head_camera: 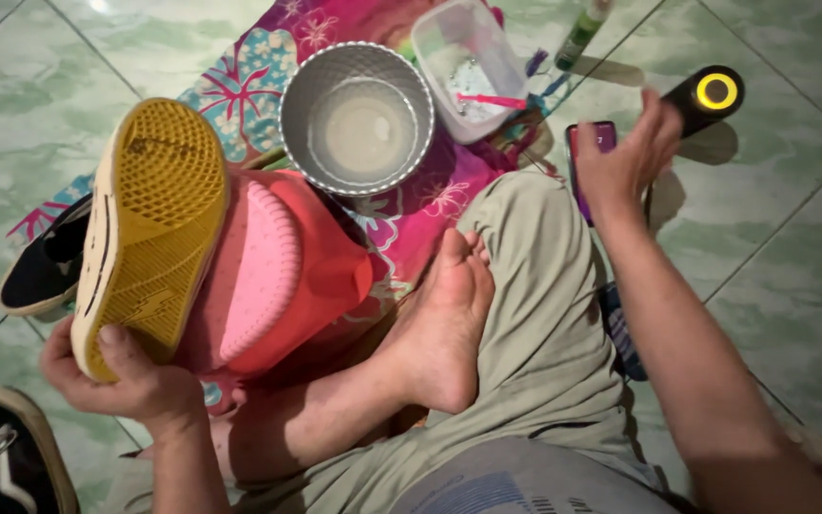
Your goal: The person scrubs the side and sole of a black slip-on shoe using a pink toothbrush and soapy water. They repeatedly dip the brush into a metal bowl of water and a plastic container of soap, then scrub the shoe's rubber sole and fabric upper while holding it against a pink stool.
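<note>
My left hand (130, 376) grips a shoe (149, 228) by its heel end, sole up, showing a yellow waffle-pattern tread. The shoe hovers over a pink and red basin (297, 271) on my lap side. My right hand (625, 157) reaches out to the right and rests its fingers on a phone (596, 138) lying on the tiled floor. I sit cross-legged, with a bare foot (444, 319) tucked in front of me.
A grey metal bowl (302, 105) of cloudy water and a clear plastic tub (430, 33) holding a pink brush (492, 100) stand on a flowered pink cloth (420, 214). A black cylinder with a glowing ring (713, 92), a green tube (582, 33), and other black shoes (2, 462) lie around.
</note>
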